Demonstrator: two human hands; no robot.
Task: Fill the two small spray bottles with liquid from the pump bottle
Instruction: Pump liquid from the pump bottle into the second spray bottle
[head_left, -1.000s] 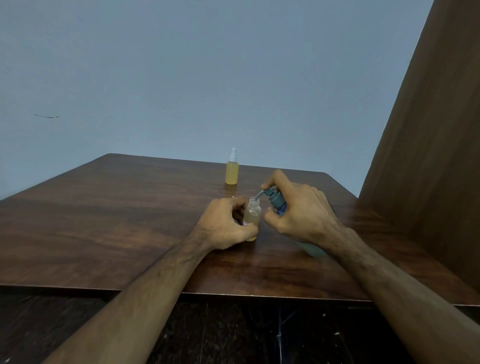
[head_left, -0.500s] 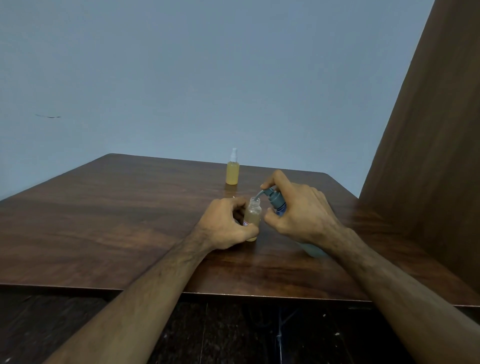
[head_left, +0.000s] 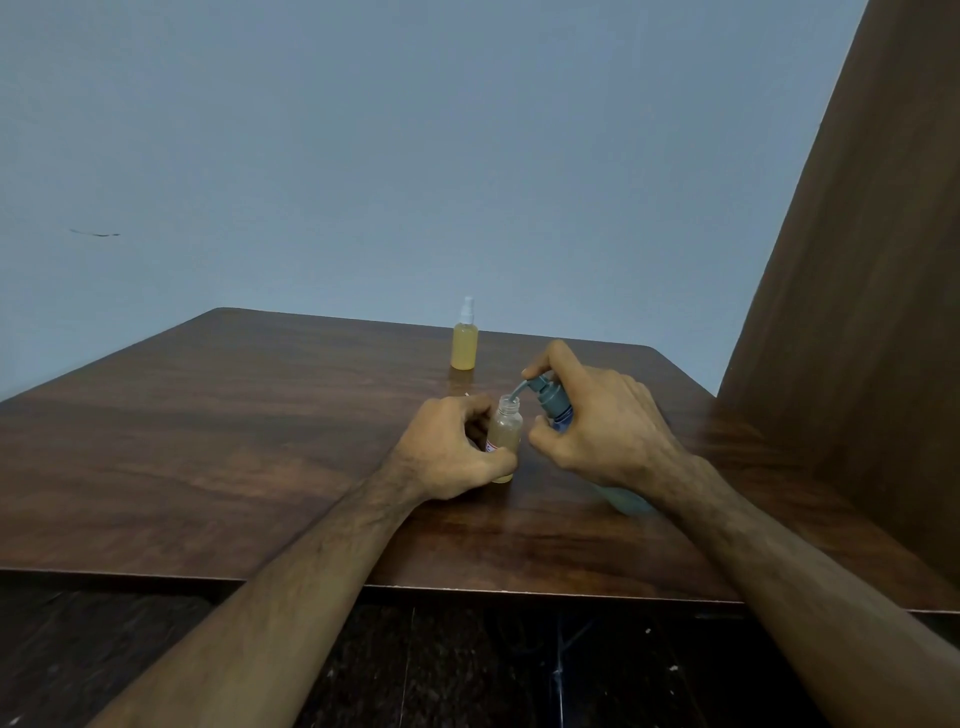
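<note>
My left hand (head_left: 447, 452) grips a small uncapped spray bottle (head_left: 505, 434) that stands on the wooden table (head_left: 208, 441), partly filled with yellowish liquid. My right hand (head_left: 597, 426) holds the tilted blue pump bottle (head_left: 556, 402), with the forefinger on the pump head. The pump's spout reaches over the small bottle's open mouth. Most of the pump bottle's body is hidden under my right hand and wrist; its base (head_left: 626, 501) shows below. A second small spray bottle (head_left: 464, 343), capped and full of yellow liquid, stands farther back on the table.
A brown wooden panel (head_left: 857, 312) rises along the table's right side. A plain blue-grey wall (head_left: 415, 156) lies behind the far edge. The table's near edge (head_left: 519, 590) runs under my forearms, with dark floor below.
Hardly anything differs. Both hands keep their hold, and the spout stays over the small bottle's mouth.
</note>
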